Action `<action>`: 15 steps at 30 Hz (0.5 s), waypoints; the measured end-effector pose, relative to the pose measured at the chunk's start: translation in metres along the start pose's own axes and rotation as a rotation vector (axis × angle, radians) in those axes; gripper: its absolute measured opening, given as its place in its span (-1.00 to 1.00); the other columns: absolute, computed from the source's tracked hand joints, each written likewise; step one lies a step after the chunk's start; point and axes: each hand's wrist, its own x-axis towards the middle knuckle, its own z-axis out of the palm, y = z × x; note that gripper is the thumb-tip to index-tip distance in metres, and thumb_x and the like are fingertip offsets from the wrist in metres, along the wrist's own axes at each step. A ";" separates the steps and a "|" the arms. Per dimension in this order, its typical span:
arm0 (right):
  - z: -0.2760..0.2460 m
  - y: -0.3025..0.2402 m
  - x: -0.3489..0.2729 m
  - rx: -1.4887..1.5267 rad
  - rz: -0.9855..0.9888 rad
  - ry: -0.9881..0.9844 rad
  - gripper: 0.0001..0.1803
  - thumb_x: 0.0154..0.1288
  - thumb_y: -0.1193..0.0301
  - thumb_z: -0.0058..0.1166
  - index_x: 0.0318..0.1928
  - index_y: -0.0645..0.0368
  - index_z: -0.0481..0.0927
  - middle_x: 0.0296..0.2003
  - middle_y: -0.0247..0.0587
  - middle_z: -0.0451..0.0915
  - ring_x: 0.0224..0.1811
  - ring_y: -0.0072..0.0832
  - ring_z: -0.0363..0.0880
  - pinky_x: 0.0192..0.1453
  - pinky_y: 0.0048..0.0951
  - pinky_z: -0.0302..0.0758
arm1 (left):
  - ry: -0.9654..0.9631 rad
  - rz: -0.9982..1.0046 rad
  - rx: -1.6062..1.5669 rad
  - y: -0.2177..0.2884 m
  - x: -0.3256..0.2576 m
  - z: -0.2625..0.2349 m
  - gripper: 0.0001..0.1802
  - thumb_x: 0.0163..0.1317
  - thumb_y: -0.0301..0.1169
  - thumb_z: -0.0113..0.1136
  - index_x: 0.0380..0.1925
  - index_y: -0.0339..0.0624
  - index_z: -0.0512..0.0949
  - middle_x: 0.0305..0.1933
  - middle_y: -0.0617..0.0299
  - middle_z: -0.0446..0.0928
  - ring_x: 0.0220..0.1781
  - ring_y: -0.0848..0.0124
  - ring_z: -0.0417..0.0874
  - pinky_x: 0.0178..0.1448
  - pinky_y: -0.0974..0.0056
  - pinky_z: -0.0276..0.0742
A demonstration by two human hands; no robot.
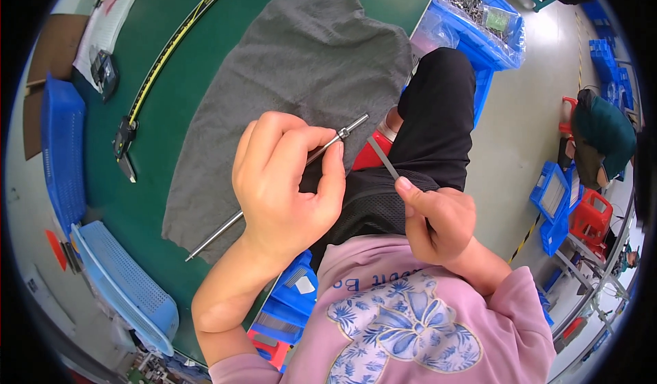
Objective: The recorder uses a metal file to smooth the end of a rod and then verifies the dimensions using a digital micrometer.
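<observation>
My left hand (287,172) is closed around a long, slim metal shaft (220,233), pinching it between thumb and fingers close to a collar near its upper right end. The shaft runs slantwise behind the hand, its other end low over the grey cloth (294,62). In my right hand (438,220) is a thin, flat grey metal strip that looks like a small file (383,157), held between thumb and curled fingers. Its free end points up and left, toward the collared end of the shaft, with a gap between them.
A long digital caliper (164,62) lies on the green tabletop (226,35), left of the cloth. Blue baskets (126,278) line the left edge. Blue bins with bagged metal parts (479,14) stand at the upper right. Another person (602,137) is farther right.
</observation>
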 end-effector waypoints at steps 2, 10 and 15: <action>-0.001 -0.001 0.000 -0.003 -0.003 -0.014 -0.59 -0.07 0.78 0.06 -0.10 0.38 0.61 -0.75 -0.39 0.30 -0.83 -0.53 0.18 -0.72 -0.52 0.10 | -0.021 0.015 0.014 0.002 0.000 -0.002 -0.80 -0.17 -0.63 0.34 -0.49 -0.21 0.56 -0.46 0.20 0.45 -0.49 0.26 0.46 -0.45 0.24 0.34; -0.003 -0.002 -0.004 0.006 -0.011 -0.014 -0.56 -0.07 0.77 0.03 -0.07 0.37 0.60 -0.77 -0.42 0.24 -0.84 -0.56 0.14 -0.71 -0.51 0.08 | -0.071 0.060 0.000 0.009 -0.001 0.000 -0.80 -0.13 -0.64 0.36 -0.45 -0.23 0.58 -0.45 0.20 0.46 -0.46 0.26 0.49 -0.42 0.24 0.38; 0.001 -0.002 -0.003 -0.029 -0.029 -0.011 -0.49 -0.13 0.76 0.03 -0.03 0.36 0.60 -0.77 -0.43 0.25 -0.83 -0.56 0.17 -0.70 -0.51 0.10 | -0.076 0.053 0.008 0.006 -0.002 0.000 -0.80 -0.12 -0.64 0.37 -0.44 -0.23 0.59 -0.45 0.20 0.46 -0.46 0.26 0.49 -0.42 0.25 0.38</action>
